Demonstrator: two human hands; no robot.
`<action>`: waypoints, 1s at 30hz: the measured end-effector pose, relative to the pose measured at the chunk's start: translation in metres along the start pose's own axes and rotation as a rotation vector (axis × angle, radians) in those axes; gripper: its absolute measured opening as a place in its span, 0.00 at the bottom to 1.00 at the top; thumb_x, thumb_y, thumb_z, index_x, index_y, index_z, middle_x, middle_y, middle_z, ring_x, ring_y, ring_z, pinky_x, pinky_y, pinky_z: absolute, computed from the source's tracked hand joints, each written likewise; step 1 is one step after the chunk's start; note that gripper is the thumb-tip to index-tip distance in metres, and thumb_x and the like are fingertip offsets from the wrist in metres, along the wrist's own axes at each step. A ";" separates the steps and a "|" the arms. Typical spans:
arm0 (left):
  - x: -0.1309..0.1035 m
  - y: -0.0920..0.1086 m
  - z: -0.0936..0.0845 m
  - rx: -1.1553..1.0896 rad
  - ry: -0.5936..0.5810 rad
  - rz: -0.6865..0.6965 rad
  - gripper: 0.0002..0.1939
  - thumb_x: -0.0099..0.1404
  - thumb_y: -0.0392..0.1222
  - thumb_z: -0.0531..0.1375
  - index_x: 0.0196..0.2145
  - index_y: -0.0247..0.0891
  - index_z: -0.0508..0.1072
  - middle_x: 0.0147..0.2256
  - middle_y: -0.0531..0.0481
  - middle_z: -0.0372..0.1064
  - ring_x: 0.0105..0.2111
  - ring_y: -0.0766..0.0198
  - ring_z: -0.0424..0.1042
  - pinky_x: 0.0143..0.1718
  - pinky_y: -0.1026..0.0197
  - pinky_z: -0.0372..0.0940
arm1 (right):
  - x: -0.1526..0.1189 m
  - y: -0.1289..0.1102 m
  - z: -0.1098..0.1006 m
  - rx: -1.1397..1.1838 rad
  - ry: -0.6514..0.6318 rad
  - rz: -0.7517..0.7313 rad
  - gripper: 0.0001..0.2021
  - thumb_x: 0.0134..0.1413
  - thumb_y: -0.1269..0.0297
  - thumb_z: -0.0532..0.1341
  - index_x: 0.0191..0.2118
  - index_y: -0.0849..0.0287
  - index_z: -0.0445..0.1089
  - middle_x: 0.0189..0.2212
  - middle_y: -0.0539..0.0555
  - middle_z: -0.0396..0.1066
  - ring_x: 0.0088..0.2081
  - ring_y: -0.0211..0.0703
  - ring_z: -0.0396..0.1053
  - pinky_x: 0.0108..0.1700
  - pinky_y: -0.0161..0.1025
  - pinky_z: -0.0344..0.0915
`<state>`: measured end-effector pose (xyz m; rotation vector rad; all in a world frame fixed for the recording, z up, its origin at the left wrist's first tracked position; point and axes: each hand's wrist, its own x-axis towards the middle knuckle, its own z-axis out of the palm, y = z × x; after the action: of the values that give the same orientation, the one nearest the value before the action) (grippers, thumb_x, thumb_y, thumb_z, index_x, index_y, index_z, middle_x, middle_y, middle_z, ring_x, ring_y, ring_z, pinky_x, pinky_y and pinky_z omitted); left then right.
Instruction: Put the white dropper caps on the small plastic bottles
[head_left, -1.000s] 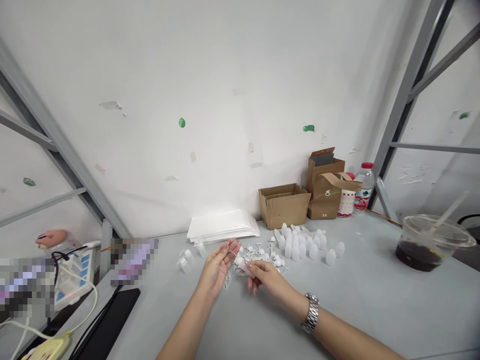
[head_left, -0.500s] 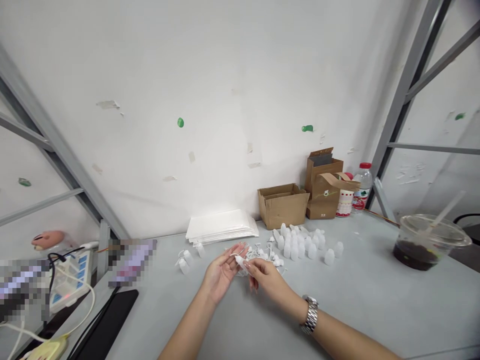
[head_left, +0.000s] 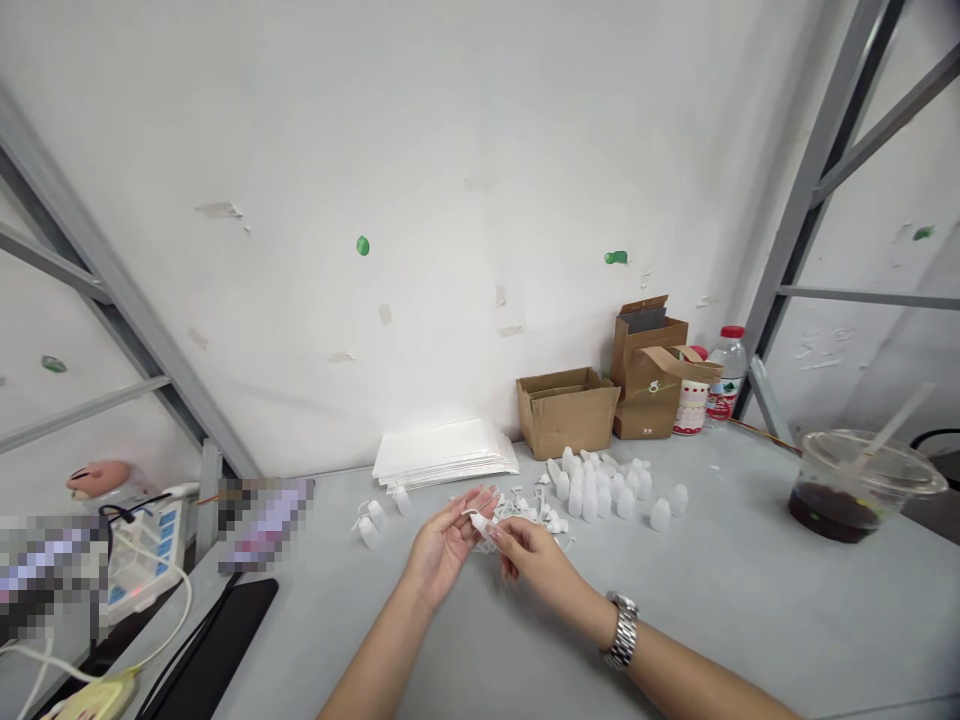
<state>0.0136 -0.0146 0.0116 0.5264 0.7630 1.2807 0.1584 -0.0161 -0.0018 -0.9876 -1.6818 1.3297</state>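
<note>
- Nearest, from the bottom edge, two bare forearms reach to the centre of the frame, over a grey table (head_left: pixel 495 650); the right wrist wears a metal watch (head_left: pixel 622 630).
- Lower centre: the right hand (head_left: pixel 534 552) pinches a small white bottle (head_left: pixel 483 528) between thumb and fingers. It is tilted, its nozzle end and thin strap pointing up and left.
- Just left of it, the left hand (head_left: pixel 441 548) lies spread, palm up, fingers by the nozzle end; whether they touch it, I cannot tell.
- What has changed: a second ago the left fingers were more curled and raised; they have since opened out. The bottle has stayed with the right hand, so its hold seems to rest on that pinch alone.
- Behind the hands, a heap of loose caps (head_left: pixel 553 522), partly hidden.
- Left of centre, three capped bottles (head_left: pixel 369 530), the same three as before, so this one appears not yet set down.
- Right of centre, a cluster of bottles (head_left: pixel 589 495).
- Farther back, against the wall: a stack of white sheets (head_left: pixel 442 455), a cardboard box (head_left: pixel 566 425) and a brown paper bag (head_left: pixel 649 405).
</note>
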 end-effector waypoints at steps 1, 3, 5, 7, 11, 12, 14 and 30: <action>0.000 0.000 0.000 -0.002 -0.001 -0.001 0.10 0.59 0.33 0.54 0.38 0.29 0.71 0.47 0.37 0.68 0.48 0.56 0.67 0.47 0.59 0.63 | 0.000 0.000 0.000 0.001 -0.003 0.001 0.20 0.51 0.45 0.52 0.23 0.58 0.60 0.14 0.46 0.60 0.18 0.35 0.58 0.24 0.33 0.56; 0.000 0.000 0.000 -0.004 0.002 -0.006 0.10 0.59 0.32 0.54 0.38 0.29 0.71 0.47 0.38 0.67 0.48 0.56 0.67 0.47 0.60 0.64 | 0.000 0.001 0.000 0.003 -0.006 0.002 0.20 0.51 0.45 0.52 0.24 0.58 0.60 0.14 0.46 0.60 0.18 0.35 0.58 0.24 0.33 0.56; 0.001 0.000 -0.001 -0.004 0.008 -0.010 0.10 0.58 0.32 0.54 0.38 0.29 0.70 0.47 0.38 0.67 0.48 0.57 0.67 0.46 0.60 0.64 | -0.001 0.002 0.000 0.002 -0.003 -0.001 0.20 0.51 0.46 0.52 0.24 0.58 0.60 0.14 0.46 0.60 0.18 0.35 0.58 0.24 0.33 0.56; 0.002 0.000 -0.001 0.000 0.011 -0.003 0.10 0.58 0.32 0.54 0.38 0.30 0.70 0.47 0.38 0.68 0.48 0.57 0.67 0.47 0.59 0.64 | -0.001 0.003 0.000 0.001 0.003 -0.008 0.19 0.52 0.46 0.52 0.23 0.58 0.60 0.15 0.46 0.60 0.19 0.35 0.58 0.24 0.33 0.56; 0.004 -0.001 -0.004 -0.006 -0.004 0.018 0.10 0.58 0.33 0.54 0.38 0.29 0.70 0.46 0.38 0.69 0.47 0.57 0.67 0.47 0.59 0.63 | -0.002 0.003 0.000 0.005 0.009 -0.015 0.19 0.52 0.47 0.51 0.23 0.58 0.60 0.15 0.46 0.60 0.19 0.35 0.59 0.24 0.33 0.56; 0.004 -0.002 -0.004 -0.009 -0.008 0.020 0.10 0.58 0.32 0.54 0.38 0.29 0.70 0.46 0.37 0.69 0.47 0.57 0.68 0.47 0.59 0.63 | -0.002 0.003 0.000 0.008 0.008 -0.015 0.19 0.52 0.47 0.51 0.23 0.58 0.60 0.15 0.46 0.60 0.19 0.35 0.59 0.25 0.33 0.56; 0.004 -0.002 -0.004 -0.015 -0.014 0.019 0.10 0.58 0.32 0.54 0.38 0.29 0.70 0.45 0.38 0.69 0.46 0.57 0.68 0.46 0.59 0.63 | -0.001 0.003 0.000 0.011 0.006 -0.012 0.19 0.52 0.47 0.51 0.24 0.58 0.60 0.15 0.46 0.61 0.19 0.35 0.59 0.25 0.34 0.56; 0.001 0.000 0.000 0.072 -0.001 0.070 0.10 0.57 0.32 0.55 0.38 0.31 0.70 0.42 0.38 0.72 0.44 0.56 0.70 0.48 0.56 0.61 | 0.000 0.004 0.000 -0.044 0.022 -0.016 0.19 0.54 0.48 0.50 0.23 0.58 0.59 0.15 0.46 0.60 0.19 0.36 0.59 0.25 0.34 0.56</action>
<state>0.0137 -0.0137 0.0116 0.6163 0.7978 1.3216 0.1589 -0.0160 -0.0056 -1.0079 -1.7055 1.2725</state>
